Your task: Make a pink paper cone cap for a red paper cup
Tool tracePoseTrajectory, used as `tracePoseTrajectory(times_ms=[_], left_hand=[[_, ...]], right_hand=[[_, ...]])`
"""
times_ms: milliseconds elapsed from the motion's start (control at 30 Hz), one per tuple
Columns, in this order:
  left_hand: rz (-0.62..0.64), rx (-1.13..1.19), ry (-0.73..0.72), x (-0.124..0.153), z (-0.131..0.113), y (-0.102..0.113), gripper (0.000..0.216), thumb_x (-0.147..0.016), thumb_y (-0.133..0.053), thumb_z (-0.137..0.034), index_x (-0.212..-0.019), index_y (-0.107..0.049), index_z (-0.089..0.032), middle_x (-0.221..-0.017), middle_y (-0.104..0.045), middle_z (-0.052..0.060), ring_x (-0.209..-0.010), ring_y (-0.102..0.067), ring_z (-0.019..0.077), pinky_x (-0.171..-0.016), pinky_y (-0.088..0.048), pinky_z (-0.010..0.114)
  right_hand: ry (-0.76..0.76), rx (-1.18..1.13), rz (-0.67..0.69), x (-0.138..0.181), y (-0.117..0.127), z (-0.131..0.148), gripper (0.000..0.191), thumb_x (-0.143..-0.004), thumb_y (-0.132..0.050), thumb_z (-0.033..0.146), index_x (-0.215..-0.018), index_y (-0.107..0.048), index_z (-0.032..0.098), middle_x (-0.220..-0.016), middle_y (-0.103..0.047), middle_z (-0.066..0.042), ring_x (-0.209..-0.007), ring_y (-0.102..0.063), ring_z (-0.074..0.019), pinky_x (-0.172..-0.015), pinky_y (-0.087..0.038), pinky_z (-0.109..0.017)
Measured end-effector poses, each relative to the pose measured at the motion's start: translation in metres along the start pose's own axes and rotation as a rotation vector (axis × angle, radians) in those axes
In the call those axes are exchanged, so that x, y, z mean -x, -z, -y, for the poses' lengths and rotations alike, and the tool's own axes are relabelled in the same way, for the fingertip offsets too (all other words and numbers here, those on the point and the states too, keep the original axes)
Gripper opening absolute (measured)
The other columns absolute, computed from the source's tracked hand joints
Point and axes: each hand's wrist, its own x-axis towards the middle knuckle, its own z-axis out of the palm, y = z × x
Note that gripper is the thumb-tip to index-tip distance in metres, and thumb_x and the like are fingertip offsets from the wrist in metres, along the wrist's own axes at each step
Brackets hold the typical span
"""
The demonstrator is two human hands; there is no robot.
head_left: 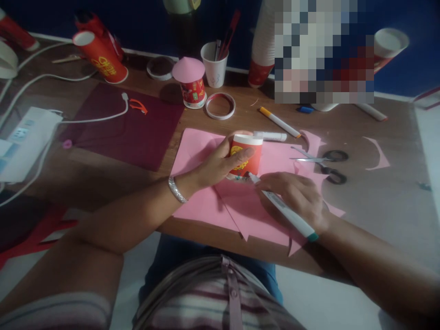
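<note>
My left hand (pixel 220 162) is wrapped round a red paper cup (pixel 253 158) with yellow print and a white band, held over pink paper (pixel 195 197). In my right hand (pixel 292 192) is a white marker pen (pixel 288 215) with a green end. Its tip meets the lower part of the cup, where small dark green marks show on the white band. Just behind the cup lies a white marker cap or pen (pixel 271 136). Black-handled scissors (pixel 332 165) lie to the right of my right hand, among cut pink scraps (pixel 312 142).
At the back stand a decorated cup with a pink cone roof (pixel 189 68), a white cup of pens (pixel 215 64) and a red cup (pixel 106 64). A tape ring (pixel 220 106) and an orange marker (pixel 280 121) lie nearer. A power strip (pixel 27 142) with white cables sits left.
</note>
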Motion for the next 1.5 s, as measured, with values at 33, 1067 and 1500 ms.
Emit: tracePoseTrajectory(times_ms=[33,1067,1500], left_hand=[[0.003,0.002,-0.001,0.0,-0.0001,0.0,0.057,-0.091,-0.07,-0.055,-0.133,-0.052,-0.02,-0.13,-0.064,0.011,-0.111,-0.065,0.0207,-0.086,-0.055,0.029],[-0.021,-0.03,-0.038,-0.0013,-0.0011,0.0006,0.051,-0.094,-0.067,-0.054,-0.128,-0.056,-0.018,-0.121,-0.068,0.011,-0.102,-0.067,0.0192,-0.082,-0.054,0.03],[-0.042,0.029,-0.019,-0.0008,-0.0018,-0.0012,0.051,-0.09,-0.073,-0.049,-0.126,-0.056,-0.018,-0.127,-0.066,0.012,-0.108,-0.066,0.0212,-0.084,-0.055,0.031]], right_hand=[[-0.001,0.007,-0.011,-0.0002,-0.0003,0.0001,0.019,-0.096,-0.062,0.006,-0.112,-0.061,0.016,-0.089,-0.078,-0.007,-0.077,-0.078,-0.0188,-0.067,-0.064,-0.029],[-0.05,0.034,-0.055,0.0023,-0.0042,0.0035,0.02,-0.093,-0.067,0.004,-0.107,-0.063,0.018,-0.085,-0.076,-0.003,-0.073,-0.075,-0.0171,-0.065,-0.062,-0.028],[-0.04,0.012,-0.041,0.0016,-0.0036,0.0055,0.017,-0.092,-0.066,0.005,-0.105,-0.063,0.016,-0.084,-0.076,-0.005,-0.072,-0.075,-0.0169,-0.065,-0.061,-0.027]])
